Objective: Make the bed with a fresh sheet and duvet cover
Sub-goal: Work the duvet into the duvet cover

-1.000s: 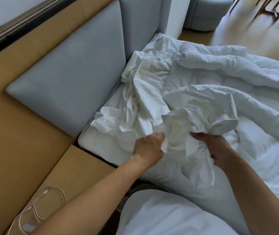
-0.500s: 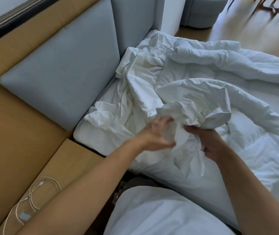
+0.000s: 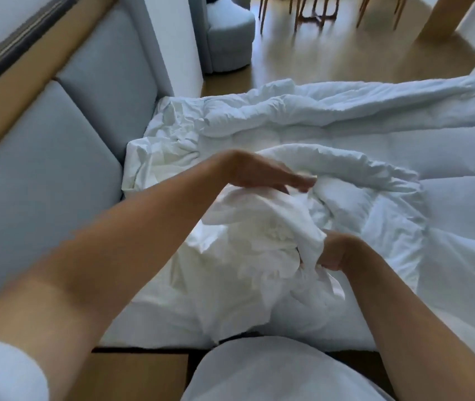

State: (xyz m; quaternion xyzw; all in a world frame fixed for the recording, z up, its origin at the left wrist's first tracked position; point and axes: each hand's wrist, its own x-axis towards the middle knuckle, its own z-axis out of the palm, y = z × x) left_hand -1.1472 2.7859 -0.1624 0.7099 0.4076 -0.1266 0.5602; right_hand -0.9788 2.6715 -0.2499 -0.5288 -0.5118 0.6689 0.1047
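Your right hand [image 3: 336, 253] is clenched round a fistful of the bunched white fabric [image 3: 259, 241], which lies heaped at the centre of the view, on the near edge of the bed [image 3: 149, 314]; your left hand [image 3: 262, 175] hovers flat above the heap, fingers straight, holding nothing, pointing toward 3 o'clock; blur hides whether its fingertips touch the cloth; the rumpled duvet [image 3: 375, 120] spreads from 12 to 3 o'clock; the grey padded headboard [image 3: 42, 183] stands at 9 o'clock; a grey armchair [image 3: 227, 33] sits on the floor [image 3: 346, 53] at 12 o'clock.
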